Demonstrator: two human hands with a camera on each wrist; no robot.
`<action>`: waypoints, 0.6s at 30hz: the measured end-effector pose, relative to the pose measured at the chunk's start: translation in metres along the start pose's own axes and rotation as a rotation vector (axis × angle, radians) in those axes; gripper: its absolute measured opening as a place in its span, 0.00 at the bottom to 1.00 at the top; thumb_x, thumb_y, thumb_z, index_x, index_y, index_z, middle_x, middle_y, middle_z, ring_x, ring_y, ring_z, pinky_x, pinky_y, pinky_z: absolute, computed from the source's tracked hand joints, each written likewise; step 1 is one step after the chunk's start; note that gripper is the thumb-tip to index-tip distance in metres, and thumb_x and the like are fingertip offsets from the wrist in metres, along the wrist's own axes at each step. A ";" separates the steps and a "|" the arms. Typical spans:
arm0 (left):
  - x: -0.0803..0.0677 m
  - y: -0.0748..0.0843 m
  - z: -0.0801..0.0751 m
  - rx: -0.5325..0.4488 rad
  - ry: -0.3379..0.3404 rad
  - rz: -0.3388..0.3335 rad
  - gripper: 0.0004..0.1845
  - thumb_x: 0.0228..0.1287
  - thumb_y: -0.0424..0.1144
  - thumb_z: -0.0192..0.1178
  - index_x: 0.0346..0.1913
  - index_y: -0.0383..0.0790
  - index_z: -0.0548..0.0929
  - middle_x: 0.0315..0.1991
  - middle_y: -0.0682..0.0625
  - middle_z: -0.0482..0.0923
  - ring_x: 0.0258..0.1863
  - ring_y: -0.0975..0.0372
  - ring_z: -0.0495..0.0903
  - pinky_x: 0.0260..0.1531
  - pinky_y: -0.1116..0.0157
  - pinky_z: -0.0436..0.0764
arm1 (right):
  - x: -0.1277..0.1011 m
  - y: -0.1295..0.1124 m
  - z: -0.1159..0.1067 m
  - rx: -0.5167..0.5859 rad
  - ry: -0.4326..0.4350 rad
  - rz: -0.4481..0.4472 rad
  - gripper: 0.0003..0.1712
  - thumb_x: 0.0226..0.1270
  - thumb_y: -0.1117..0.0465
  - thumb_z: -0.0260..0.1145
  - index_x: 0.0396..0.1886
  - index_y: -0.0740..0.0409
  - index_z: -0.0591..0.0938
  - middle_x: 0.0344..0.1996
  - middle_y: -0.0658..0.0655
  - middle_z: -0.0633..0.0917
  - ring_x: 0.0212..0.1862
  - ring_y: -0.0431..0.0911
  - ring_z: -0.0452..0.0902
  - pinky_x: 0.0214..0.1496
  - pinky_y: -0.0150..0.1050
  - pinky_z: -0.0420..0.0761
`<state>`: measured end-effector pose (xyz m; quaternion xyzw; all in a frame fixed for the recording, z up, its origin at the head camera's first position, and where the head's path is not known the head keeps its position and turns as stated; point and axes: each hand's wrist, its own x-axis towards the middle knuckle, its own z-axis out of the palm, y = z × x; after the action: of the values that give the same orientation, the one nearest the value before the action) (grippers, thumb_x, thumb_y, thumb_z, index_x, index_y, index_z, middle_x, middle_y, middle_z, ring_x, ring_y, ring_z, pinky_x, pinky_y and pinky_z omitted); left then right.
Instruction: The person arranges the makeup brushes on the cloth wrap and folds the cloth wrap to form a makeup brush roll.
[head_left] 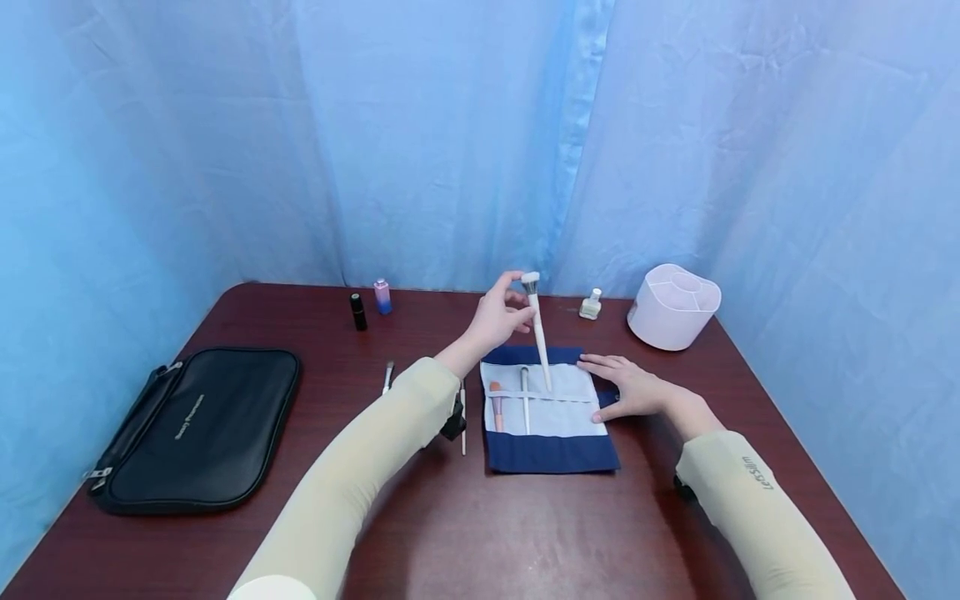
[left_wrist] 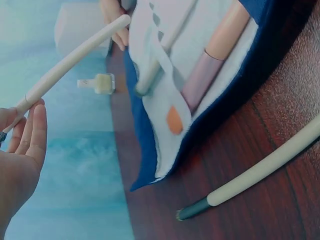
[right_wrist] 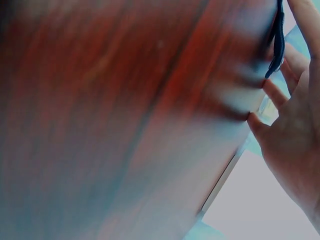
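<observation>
My left hand [head_left: 516, 307] pinches a long white makeup brush [head_left: 538, 333] just below its bristle head. The brush stands nearly upright, its handle end down on a navy and white brush roll [head_left: 551, 446]. In the left wrist view the same handle [left_wrist: 70, 60] runs from my fingers [left_wrist: 31, 131] toward the roll [left_wrist: 165, 150]. My right hand [head_left: 618, 387] lies flat and open on the roll's right edge. An orange-pink brush [head_left: 496, 406] and a white brush [head_left: 525, 402] sit under the roll's band. The right wrist view is blurred, showing only my right hand [right_wrist: 295, 130] on the table [right_wrist: 100, 125].
A black zip pouch [head_left: 198, 425] lies at the left. Two loose brushes [head_left: 387, 377] [head_left: 462, 417] lie left of the roll. At the back stand a black tube [head_left: 358, 311], a pink-blue bottle [head_left: 382, 296], a small polish bottle [head_left: 591, 305] and a white organizer [head_left: 672, 305].
</observation>
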<state>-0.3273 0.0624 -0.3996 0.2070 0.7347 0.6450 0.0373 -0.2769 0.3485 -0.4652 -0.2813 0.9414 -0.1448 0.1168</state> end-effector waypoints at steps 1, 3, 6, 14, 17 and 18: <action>0.001 -0.002 0.001 0.002 0.003 0.002 0.29 0.63 0.29 0.59 0.65 0.47 0.64 0.43 0.39 0.76 0.38 0.45 0.83 0.33 0.61 0.84 | -0.001 0.000 0.000 0.008 -0.001 -0.003 0.58 0.45 0.30 0.69 0.72 0.52 0.61 0.72 0.58 0.59 0.70 0.58 0.52 0.66 0.65 0.55; 0.002 -0.005 0.002 0.006 0.009 0.003 0.28 0.63 0.29 0.59 0.65 0.46 0.64 0.43 0.38 0.76 0.39 0.42 0.82 0.35 0.59 0.84 | -0.001 0.000 0.000 0.008 -0.003 -0.008 0.58 0.45 0.31 0.69 0.72 0.53 0.61 0.72 0.59 0.59 0.70 0.59 0.52 0.66 0.65 0.54; 0.004 -0.013 0.003 0.018 0.013 0.001 0.27 0.64 0.28 0.58 0.64 0.46 0.65 0.42 0.38 0.77 0.40 0.42 0.82 0.37 0.56 0.83 | 0.000 0.000 0.001 -0.002 -0.003 -0.006 0.59 0.45 0.30 0.68 0.72 0.53 0.60 0.72 0.59 0.58 0.70 0.59 0.51 0.66 0.65 0.54; 0.006 -0.031 0.006 0.084 -0.032 -0.024 0.27 0.65 0.30 0.58 0.65 0.46 0.65 0.42 0.41 0.78 0.36 0.52 0.84 0.36 0.60 0.83 | -0.001 -0.003 0.004 0.017 -0.002 -0.002 0.59 0.44 0.30 0.69 0.73 0.53 0.60 0.72 0.59 0.58 0.70 0.58 0.51 0.66 0.65 0.53; 0.005 -0.037 0.006 0.081 -0.061 -0.044 0.27 0.66 0.31 0.57 0.66 0.47 0.64 0.42 0.42 0.77 0.37 0.52 0.84 0.35 0.63 0.83 | -0.001 -0.004 0.004 0.007 0.002 -0.008 0.59 0.44 0.29 0.68 0.72 0.53 0.60 0.72 0.59 0.58 0.70 0.58 0.51 0.67 0.64 0.53; 0.005 -0.039 0.007 0.073 -0.074 -0.054 0.27 0.66 0.32 0.57 0.66 0.47 0.64 0.43 0.41 0.77 0.38 0.51 0.84 0.36 0.61 0.83 | -0.001 -0.004 0.004 0.003 0.003 -0.008 0.59 0.44 0.29 0.68 0.72 0.53 0.60 0.72 0.59 0.58 0.70 0.58 0.52 0.67 0.64 0.53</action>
<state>-0.3397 0.0671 -0.4367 0.2120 0.7611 0.6085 0.0741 -0.2730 0.3452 -0.4674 -0.2847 0.9402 -0.1472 0.1154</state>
